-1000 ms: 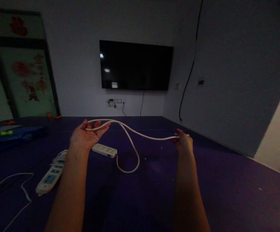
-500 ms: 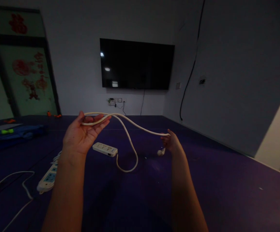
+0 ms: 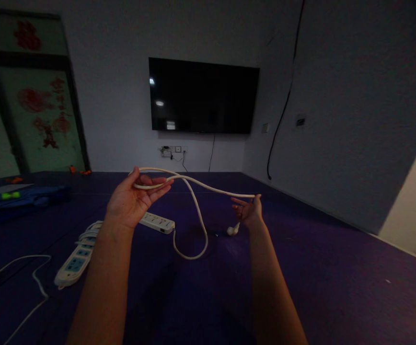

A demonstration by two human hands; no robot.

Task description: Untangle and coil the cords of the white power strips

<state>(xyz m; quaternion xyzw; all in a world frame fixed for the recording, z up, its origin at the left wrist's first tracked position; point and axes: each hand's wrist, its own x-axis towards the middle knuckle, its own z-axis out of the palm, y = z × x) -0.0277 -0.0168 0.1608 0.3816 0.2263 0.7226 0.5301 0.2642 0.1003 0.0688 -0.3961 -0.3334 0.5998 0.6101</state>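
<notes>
My left hand (image 3: pixel 131 201) is raised palm up, its fingers curled around a loop of a white power cable (image 3: pixel 193 201). The cable runs right to my right hand (image 3: pixel 248 212), which pinches it near its end; the white plug (image 3: pixel 232 231) dangles just below that hand. From the left hand the cable also drops in a curve to a white power strip (image 3: pixel 156 223) lying on the dark purple floor (image 3: pixel 208 287).
A second power strip (image 3: pixel 74 262) with blue sockets and a coiled cord lies at the left. A thin white wire (image 3: pixel 35 280) trails at the far left. A blue bag (image 3: pixel 21 199) sits by the left wall. A black TV (image 3: pixel 203 95) hangs on the far wall.
My right hand has moved left toward my left hand, shortening the stretched span of cable. The plug now hangs free below it. My left hand shifted slightly right.
</notes>
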